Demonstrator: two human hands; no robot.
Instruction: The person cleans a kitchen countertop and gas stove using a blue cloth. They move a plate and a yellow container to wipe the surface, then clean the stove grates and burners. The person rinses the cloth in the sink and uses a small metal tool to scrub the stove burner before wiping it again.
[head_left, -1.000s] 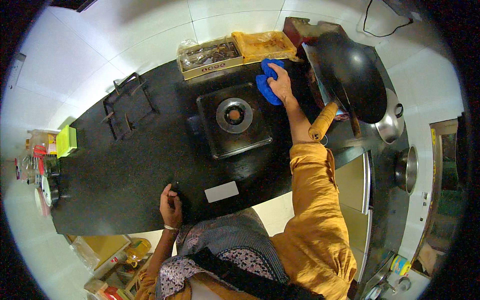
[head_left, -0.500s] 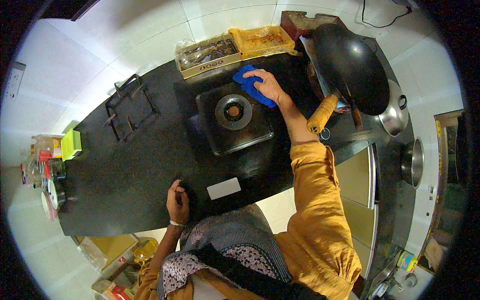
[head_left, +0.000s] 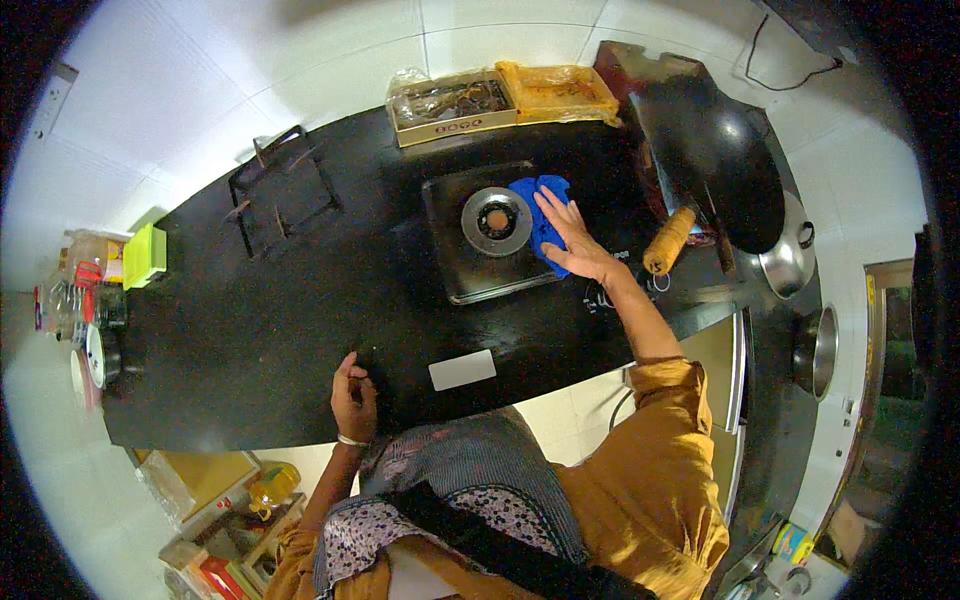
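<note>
Cloth (head_left: 541, 227) deep blue, crumpled, pt. hidden under R hand (head_left: 580, 246)

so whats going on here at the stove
A person's right hand lies spread over a blue cloth beside the gas burner. The left hand, loosely curled with nothing visible in it, is near the front edge of the black counter. The pan support sits off the burner, farther left.

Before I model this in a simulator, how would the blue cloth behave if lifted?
The blue cloth would probably droop, as it lies creased under the right hand. It looks thin, so likely light, though I can't tell whether it's wet.
</note>
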